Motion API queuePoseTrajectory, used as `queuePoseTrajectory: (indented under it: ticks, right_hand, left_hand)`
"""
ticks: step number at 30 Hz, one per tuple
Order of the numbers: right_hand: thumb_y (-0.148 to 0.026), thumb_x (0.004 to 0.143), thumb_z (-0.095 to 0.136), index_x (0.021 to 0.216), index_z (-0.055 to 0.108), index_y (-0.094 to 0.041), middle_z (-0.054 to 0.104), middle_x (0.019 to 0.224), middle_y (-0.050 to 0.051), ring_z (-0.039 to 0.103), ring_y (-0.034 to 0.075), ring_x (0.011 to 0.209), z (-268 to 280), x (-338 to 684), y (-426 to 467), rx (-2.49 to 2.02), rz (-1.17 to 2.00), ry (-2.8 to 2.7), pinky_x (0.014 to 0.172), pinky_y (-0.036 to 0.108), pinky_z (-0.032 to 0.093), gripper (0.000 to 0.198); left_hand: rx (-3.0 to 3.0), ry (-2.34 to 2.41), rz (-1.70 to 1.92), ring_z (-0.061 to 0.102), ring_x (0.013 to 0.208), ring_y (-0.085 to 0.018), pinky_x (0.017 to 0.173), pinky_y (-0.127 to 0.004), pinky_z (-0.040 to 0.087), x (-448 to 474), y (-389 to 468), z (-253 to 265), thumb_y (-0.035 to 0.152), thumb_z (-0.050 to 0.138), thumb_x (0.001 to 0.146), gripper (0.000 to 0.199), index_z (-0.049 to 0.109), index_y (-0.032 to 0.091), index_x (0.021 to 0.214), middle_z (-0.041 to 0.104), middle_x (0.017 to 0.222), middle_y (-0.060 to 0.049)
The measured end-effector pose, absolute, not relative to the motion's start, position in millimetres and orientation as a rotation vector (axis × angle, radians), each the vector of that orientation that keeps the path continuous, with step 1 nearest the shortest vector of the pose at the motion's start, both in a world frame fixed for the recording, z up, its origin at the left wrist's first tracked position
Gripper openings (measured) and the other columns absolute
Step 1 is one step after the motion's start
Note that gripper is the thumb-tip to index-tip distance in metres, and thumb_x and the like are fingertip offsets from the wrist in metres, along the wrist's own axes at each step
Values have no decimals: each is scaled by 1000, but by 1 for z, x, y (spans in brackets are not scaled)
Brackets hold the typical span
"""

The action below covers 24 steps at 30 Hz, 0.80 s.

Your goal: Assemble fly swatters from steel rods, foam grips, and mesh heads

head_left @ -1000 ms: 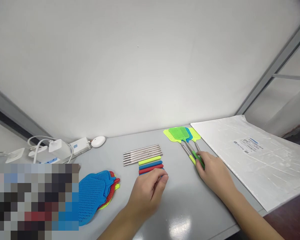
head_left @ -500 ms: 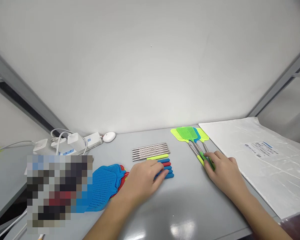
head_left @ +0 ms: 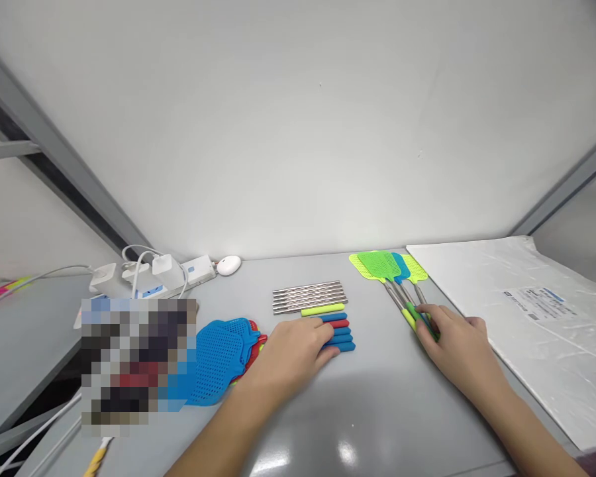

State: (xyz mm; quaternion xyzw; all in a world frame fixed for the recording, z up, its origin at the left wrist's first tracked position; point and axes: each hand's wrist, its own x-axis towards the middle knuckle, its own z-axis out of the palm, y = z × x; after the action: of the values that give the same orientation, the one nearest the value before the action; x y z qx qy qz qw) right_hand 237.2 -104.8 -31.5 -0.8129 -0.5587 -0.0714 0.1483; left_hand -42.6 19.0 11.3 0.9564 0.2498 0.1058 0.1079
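Observation:
My left hand (head_left: 298,344) is closed over the near left ends of a row of coloured plastic handles (head_left: 345,336), mostly blue with one red. Its fingers hide part of the row. A yellow handle (head_left: 322,309) lies just behind them, and beyond that are several silver metal rods (head_left: 308,296) side by side. On the right, my right hand (head_left: 454,341) is closed around the green handle of a fly swatter (head_left: 380,265). That swatter lies over others with yellow and blue heads, and their handles are partly under my fingers.
Loose blue swatter heads (head_left: 218,364) are piled on the left, with red ones underneath. Behind them are a power strip (head_left: 198,269) with plugs and cables and a white rounded case (head_left: 228,265). A large white wrapped sheet (head_left: 496,298) covers the right side. A blurred patch hides the left front.
The view has shifted slightly, so everything sits a little further right. My left fingers have slid slightly toward the near edge of the handles. My right hand stays on the green handle.

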Motion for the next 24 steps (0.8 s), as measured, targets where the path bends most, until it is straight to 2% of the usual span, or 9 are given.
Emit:
queuePoseTrajectory:
  ticks: [12, 17, 20, 24]
  right_hand:
    - [-35, 92, 36, 106, 60, -21, 71, 89, 5, 61, 19, 67, -27, 234, -105, -2338, -169, -1616, 81, 40, 29, 31]
    - [-42, 95, 37, 110, 59, -21, 71, 90, 5, 63, 20, 72, -24, 233, -106, -2326, -240, -1608, 83, 41, 28, 34]
    - [-45, 96, 38, 110, 59, -21, 70, 89, 5, 61, 19, 69, -8, 228, -98, -2271, -313, -1659, 81, 40, 28, 35]
    - [-40, 98, 38, 101, 62, -21, 70, 90, 5, 59, 18, 71, 28, 206, -60, -2036, -290, -1922, 81, 38, 30, 31]
  left_hand:
    - [2782, 715, 336, 62, 75, -20, 60, -29, 38, -42, 20, 7, 36, 58, 91, 17, 64, 22, 84, 66, 82, -1]
    - [2798, 697, 289, 62, 75, -20, 60, -28, 37, -40, 18, 7, 36, 59, 90, 16, 65, 22, 85, 67, 83, -1]
    - [2814, 680, 248, 63, 75, -21, 59, -28, 37, -39, 17, 9, 35, 60, 90, 15, 66, 22, 86, 68, 84, -2]
    - [2837, 611, 257, 64, 76, -22, 57, -29, 37, -37, 13, 8, 35, 63, 88, 16, 65, 21, 81, 69, 80, -3]
